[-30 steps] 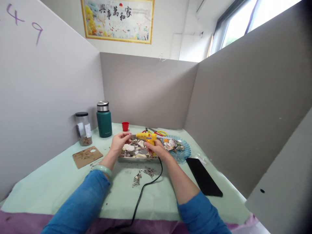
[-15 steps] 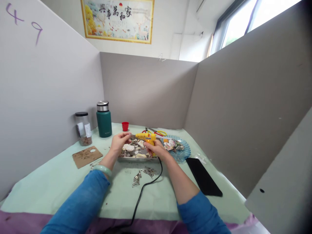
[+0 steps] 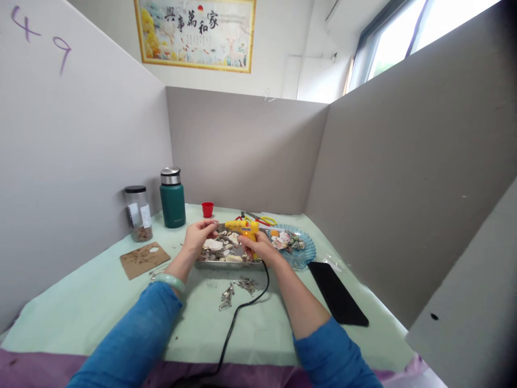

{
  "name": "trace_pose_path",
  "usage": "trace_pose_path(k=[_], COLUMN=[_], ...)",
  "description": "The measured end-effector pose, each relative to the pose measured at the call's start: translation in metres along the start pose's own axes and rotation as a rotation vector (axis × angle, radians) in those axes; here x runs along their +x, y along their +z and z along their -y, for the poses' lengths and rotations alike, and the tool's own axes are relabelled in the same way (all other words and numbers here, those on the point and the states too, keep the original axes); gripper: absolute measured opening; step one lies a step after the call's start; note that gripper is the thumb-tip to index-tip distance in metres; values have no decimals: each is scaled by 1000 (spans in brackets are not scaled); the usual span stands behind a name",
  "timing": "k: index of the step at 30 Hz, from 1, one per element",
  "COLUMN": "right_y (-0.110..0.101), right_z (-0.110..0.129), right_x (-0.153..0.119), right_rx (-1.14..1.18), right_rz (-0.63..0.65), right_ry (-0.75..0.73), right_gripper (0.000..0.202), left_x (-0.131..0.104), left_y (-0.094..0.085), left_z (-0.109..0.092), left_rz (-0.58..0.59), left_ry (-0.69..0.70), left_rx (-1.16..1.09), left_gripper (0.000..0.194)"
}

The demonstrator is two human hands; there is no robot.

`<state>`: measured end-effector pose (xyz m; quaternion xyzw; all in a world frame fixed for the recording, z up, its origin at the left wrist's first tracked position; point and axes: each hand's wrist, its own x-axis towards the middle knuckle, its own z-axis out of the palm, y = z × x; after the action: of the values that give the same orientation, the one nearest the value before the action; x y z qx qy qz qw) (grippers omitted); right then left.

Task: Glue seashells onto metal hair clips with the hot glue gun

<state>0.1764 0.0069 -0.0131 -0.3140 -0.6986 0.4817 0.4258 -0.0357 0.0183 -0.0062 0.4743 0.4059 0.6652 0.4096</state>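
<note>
My right hand (image 3: 256,247) is wrapped round the handle of a yellow hot glue gun (image 3: 241,226), whose nozzle points left. A clear glue stick (image 3: 271,229) pokes out of its back end. At the nozzle tip, the fingers of my left hand (image 3: 197,236) are pinched together; whatever they hold is too small to name. Beneath both hands lies a metal tray (image 3: 230,264) with shells (image 3: 212,244) and small stones in it. A black cord (image 3: 238,312) runs from the gun down to the table's front edge.
Small metal clips (image 3: 226,296) lie in front of the tray. A blue plate (image 3: 309,250) of shells and a black slab (image 3: 339,293) are on the right. Pliers (image 3: 262,219) and a red cup (image 3: 207,209) stand behind; a green bottle (image 3: 173,202), a jar (image 3: 139,215) and cardboard (image 3: 144,258) are left.
Hardly anything differs. Both hands keep their places, with the glue gun's nozzle still at my left fingertips.
</note>
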Motion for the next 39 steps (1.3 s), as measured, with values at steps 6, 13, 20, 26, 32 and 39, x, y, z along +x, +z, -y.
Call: trace_pose_path(k=[6, 13, 20, 26, 32, 39], right_y=[0, 1, 1, 1, 0, 0], right_z=[2, 1, 1, 4, 3, -1], right_x=[-1, -1, -1, -2, -1, 0], right_rx=[10, 34, 20, 3, 4, 15], right_rz=[18, 41, 34, 53, 44, 18], right_ry=[5, -12, 7, -11, 2, 0], right_gripper=[34, 35, 35, 35, 36, 36], left_x=[0, -1, -3, -4, -5, -5], left_y=[2, 5, 5, 6, 6, 6], left_z=[0, 0, 0, -2, -4, -3], left_rz=[-8, 10, 16, 7, 1, 3], left_ry=[4, 24, 34, 27, 24, 31], left_rx=[14, 101, 150, 151, 145, 151], left_gripper=[44, 35, 32, 31, 34, 35])
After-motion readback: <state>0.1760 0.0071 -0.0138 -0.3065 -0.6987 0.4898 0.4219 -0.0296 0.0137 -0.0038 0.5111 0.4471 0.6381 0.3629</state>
